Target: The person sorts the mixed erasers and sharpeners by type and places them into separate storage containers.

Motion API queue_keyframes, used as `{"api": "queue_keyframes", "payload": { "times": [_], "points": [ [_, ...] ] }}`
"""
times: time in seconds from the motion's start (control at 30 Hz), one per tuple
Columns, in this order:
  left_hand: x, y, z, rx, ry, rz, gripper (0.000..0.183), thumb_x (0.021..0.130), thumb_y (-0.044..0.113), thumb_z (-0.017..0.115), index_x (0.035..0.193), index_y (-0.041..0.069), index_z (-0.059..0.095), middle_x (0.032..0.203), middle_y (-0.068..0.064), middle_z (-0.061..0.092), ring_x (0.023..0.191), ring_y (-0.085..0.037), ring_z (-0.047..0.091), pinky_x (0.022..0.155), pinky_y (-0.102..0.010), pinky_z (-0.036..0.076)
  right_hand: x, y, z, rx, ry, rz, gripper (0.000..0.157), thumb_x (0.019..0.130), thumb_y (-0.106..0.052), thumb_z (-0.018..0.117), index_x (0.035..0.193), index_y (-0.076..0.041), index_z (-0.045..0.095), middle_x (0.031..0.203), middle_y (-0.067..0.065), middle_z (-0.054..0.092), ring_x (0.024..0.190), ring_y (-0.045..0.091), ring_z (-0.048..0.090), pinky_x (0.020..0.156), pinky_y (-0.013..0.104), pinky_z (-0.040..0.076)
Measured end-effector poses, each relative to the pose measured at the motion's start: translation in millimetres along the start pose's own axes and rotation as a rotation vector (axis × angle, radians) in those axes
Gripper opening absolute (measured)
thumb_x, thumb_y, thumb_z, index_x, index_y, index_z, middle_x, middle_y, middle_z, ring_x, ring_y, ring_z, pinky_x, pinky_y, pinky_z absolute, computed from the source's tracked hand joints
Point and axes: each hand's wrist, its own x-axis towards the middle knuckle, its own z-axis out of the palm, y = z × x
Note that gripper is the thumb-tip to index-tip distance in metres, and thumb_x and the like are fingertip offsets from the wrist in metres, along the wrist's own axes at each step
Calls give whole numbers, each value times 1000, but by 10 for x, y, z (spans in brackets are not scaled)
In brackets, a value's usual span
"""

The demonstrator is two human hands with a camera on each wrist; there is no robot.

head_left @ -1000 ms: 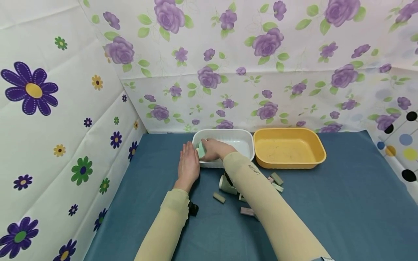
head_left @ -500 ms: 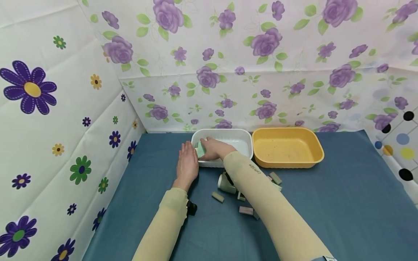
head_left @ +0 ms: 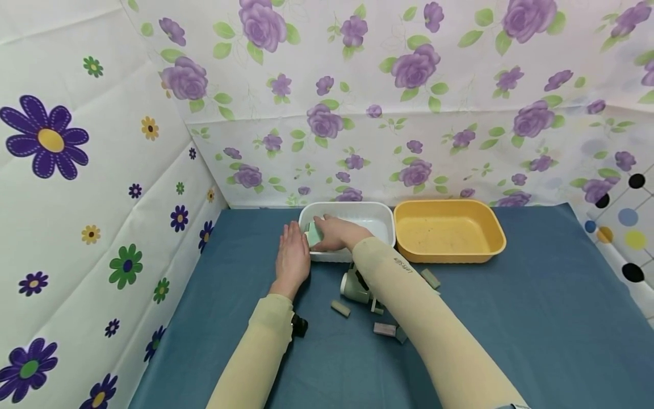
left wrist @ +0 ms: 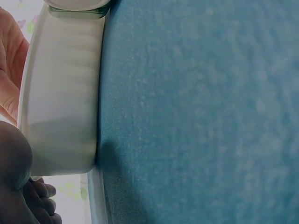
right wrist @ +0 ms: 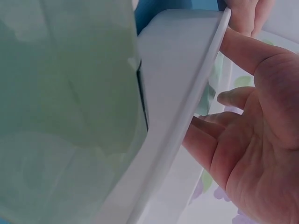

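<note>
My right hand [head_left: 334, 233] reaches into the left end of the white tray [head_left: 375, 218], its fingers and thumb around a pale green block [head_left: 314, 234] there. In the right wrist view, part of that green block [right wrist: 205, 100] shows between the tray wall and the hand; the rest is hidden. My left hand [head_left: 293, 255] lies with straight fingers along the outside of the tray's left end. A pale green cup [head_left: 356, 287] with a white rim lies on its side in front of the tray, partly under the right forearm.
A yellow tray [head_left: 452, 260] stands right beside the white one. On the blue cloth lie a grey-green block [head_left: 340, 308], a pink block [head_left: 384, 329] with a greenish one [head_left: 401, 334] next to it, and another block [head_left: 431, 278] near the yellow tray. The right forearm covers part of this area.
Both hands keep their places at the white tray's left end. The right forearm has shifted slightly right, covering more of the blocks by the yellow tray. The view has drifted a little.
</note>
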Motion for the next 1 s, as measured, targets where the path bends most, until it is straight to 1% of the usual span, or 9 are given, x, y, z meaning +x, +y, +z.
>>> {"api": "queue_keyframes", "payload": {
  "times": [0.37,0.5,0.67,0.8,1.0],
  "points": [
    [21,18,-15,30,-12,-8,56,119,23,35,163,-12,30,168,-29,34,159,-42,26,129,-57,25,-97,68,-38,25,21,-30,91,106,-48,66,172,-8,18,176,20,19,162,33,23,131,46,24],
    [20,23,-22,32,-25,-16,56,119,22,34,163,-11,30,168,-29,34,160,-42,24,130,-56,24,-162,106,-53,56,32,-31,88,107,-45,65,172,-7,20,176,20,19,162,33,23,131,45,24],
    [22,25,-24,40,-39,-32,56,119,24,33,164,-10,29,170,-27,32,161,-41,23,131,-54,21,-209,170,-62,79,42,-25,86,108,-46,63,172,-7,20,176,21,19,162,34,22,131,46,24],
    [24,25,-20,40,-44,-39,57,120,25,33,165,-9,27,171,-26,30,162,-39,21,132,-53,20,-216,228,-53,84,53,-27,85,109,-48,61,172,-8,21,176,20,20,162,34,22,130,48,25],
    [26,19,-5,50,-43,-35,57,120,26,32,165,-9,27,170,-26,31,161,-40,22,131,-54,21,-244,310,-17,94,78,-40,84,109,-50,59,172,-8,22,176,19,21,161,34,24,130,48,25]
  ]
}}
